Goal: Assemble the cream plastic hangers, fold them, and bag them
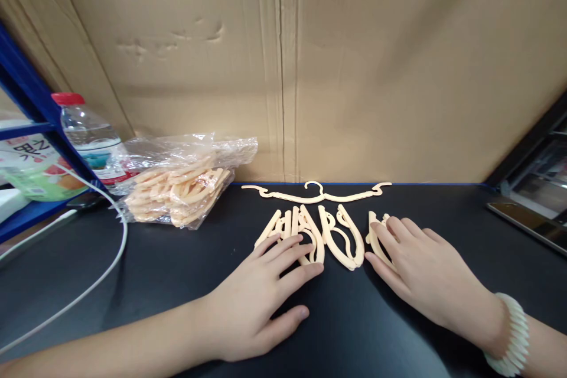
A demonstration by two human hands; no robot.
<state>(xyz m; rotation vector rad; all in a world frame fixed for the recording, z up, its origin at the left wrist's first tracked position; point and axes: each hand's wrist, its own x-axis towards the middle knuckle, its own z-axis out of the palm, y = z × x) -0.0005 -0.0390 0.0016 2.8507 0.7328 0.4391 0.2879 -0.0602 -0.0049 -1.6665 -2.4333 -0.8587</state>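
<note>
My left hand [263, 292] lies flat with fingers spread over folded cream travel hangers [315, 242], partly covering them. A folded travel hanger [352, 260] rests in the middle, its two arms pointing away from me, just beyond my left fingertips. Over another folded hanger [371, 218] is my right hand [420, 263], fingers apart and touching it, the thumb beside its left edge; most of that hanger is hidden. Behind this row lies an unfolded cream hanger [292, 196], arms spread wide and hook towards the cardboard.
A clear plastic bag [177, 195] full of cream hangers sits at left, near a red-capped bottle [91, 136]. A white cable [119, 248] loops over the black table [186, 266]. Cardboard [398, 71] stands behind. A dark flat device [529, 227] lies at right.
</note>
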